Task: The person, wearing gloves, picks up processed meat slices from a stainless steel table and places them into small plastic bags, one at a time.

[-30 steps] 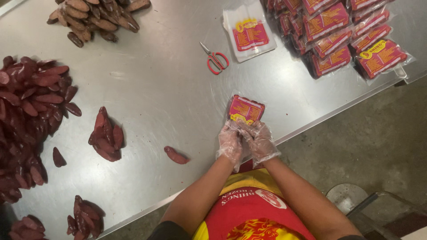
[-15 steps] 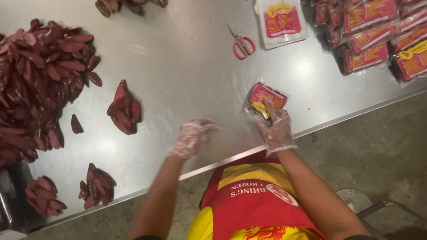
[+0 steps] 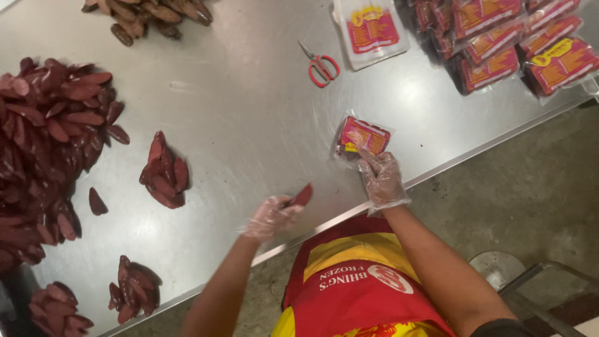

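A: What changed in the last second?

B: My hands split up. A second ago both were together on the red packet (image 3: 364, 136) near the desk (image 3: 249, 106) edge. Half a second ago my left hand (image 3: 272, 216) was out reaching, empty. At this moment it was closed on one dark red sausage (image 3: 302, 195), lifted just off the desk.

A: And the right?

B: My right hand (image 3: 381, 178) stayed on the packet, fingers pinching its lower edge, packet tilted up a bit. Couldn't tell if the mouth was open.

A: So where did that leave things?

B: My read: sausage picked, not yet in the packet. The two were near but apart, sausage left of the packet.

A: The loose one that lay near the desk edge?

B: Gone from that spot, so likely the one I held.

A: Anything else around?

B: Small clump of sausages (image 3: 163, 171) further left, big heap (image 3: 50, 143) at the far left, scissors (image 3: 321, 64) up top, filled packets (image 3: 511, 43) stacked top right, one flat pouch (image 3: 371, 30) beside the scissors. None of those moved.
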